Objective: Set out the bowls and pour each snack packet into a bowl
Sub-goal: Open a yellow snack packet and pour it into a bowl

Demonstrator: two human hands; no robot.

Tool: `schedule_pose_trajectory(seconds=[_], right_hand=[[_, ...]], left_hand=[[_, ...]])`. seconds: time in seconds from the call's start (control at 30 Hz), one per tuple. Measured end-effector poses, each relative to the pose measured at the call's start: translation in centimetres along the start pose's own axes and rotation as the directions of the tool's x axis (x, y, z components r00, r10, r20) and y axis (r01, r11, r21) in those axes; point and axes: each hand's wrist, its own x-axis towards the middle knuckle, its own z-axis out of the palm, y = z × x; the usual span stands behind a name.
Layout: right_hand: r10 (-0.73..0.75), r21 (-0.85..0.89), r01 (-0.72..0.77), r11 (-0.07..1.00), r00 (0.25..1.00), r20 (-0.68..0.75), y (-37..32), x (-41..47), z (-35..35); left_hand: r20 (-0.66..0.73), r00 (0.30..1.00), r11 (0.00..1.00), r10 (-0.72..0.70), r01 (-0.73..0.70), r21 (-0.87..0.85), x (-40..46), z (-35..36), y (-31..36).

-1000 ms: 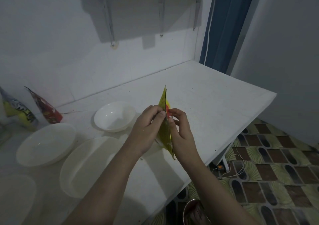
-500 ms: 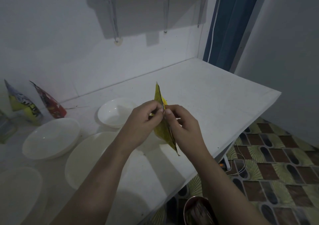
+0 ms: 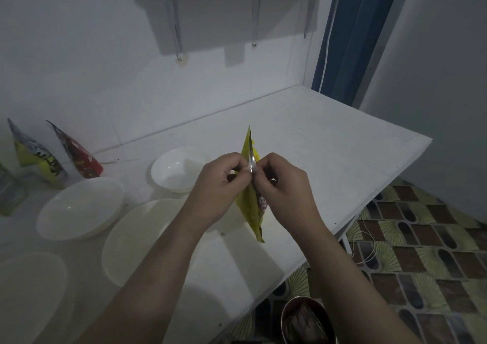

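Bowls are already set out on the white surface: a small round bowl at the back, a wider bowl to its left, a large shallow bowl nearest the forearms, and a further pale dish is cut off at the lower left edge. All bowls are seen empty; no snack is visible in any of them, so pouring is judged not yet started.

A yellow snack packet is held edge-on above the surface, between the small round bowl and the surface's front edge, not touching it. Its upper seam is pinched on one side by the left hand and on the other by the right hand; both grips are closed on the packet, fingers curled, knuckles nearly touching. The step in hand is judged to be tearing or pulling the packet open. Whether the seam is already parted cannot be told from this angle.

Two more packets are leaned against the wall at far left, a red packet and a yellow-grey packet; both look unopened.

Left to do, as judged: open this packet, pour it, then repeat for the remaining packets.

A metal container is seen on the floor below the surface; its contents are too dark to identify.
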Motion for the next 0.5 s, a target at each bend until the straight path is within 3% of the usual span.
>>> schedule_pose_trajectory(seconds=[0.27, 0.5], right_hand=[[0.029, -0.106, -0.038, 0.994, 0.996, -0.081, 0.2, 0.6, -0.3], [0.030, -0.200, -0.064, 0.978, 0.986, -0.166, -0.8, 1.3, -0.8]], left_hand=[[-0.055, 0.995, 0.997, -0.078, 0.079, 0.010, 0.3, -0.1, 0.1], [-0.155, 0.988, 0.989, -0.019, 0.042, 0.145, 0.8, -0.8, 1.1]])
